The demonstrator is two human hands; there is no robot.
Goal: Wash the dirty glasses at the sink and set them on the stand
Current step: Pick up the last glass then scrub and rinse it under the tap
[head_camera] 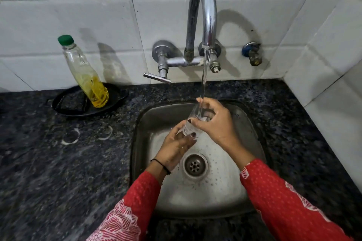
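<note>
While water [203, 82] runs in a thin stream from the curved chrome tap [204, 15], a clear drinking glass [191, 123] is held tilted under it, over the basin of the steel sink [143, 143] and up from the drain [195, 165]. The right hand [217, 125] grips the upper end of the glass, fingers curled over it where the stream lands. The left hand [176, 146] holds the lower end, its fingers wrapped round the base from below. A black thread band [161, 164] circles the left wrist, and both arms wear red patterned sleeves [284, 197]. Droplets speckle the sink floor around the drain.

On the dark speckled countertop [58, 172], well to the left of the sink, a plastic bottle [86, 76] with a green cap and some yellow liquid leans in a black dish [66, 103] against the white tiled wall [78, 15]. Pale ring marks [70, 139] show on the counter between dish and sink. A lever handle [156, 77] sticks out below the tap's left valve, and a blue-topped valve [251, 53] sits on the wall to the right
</note>
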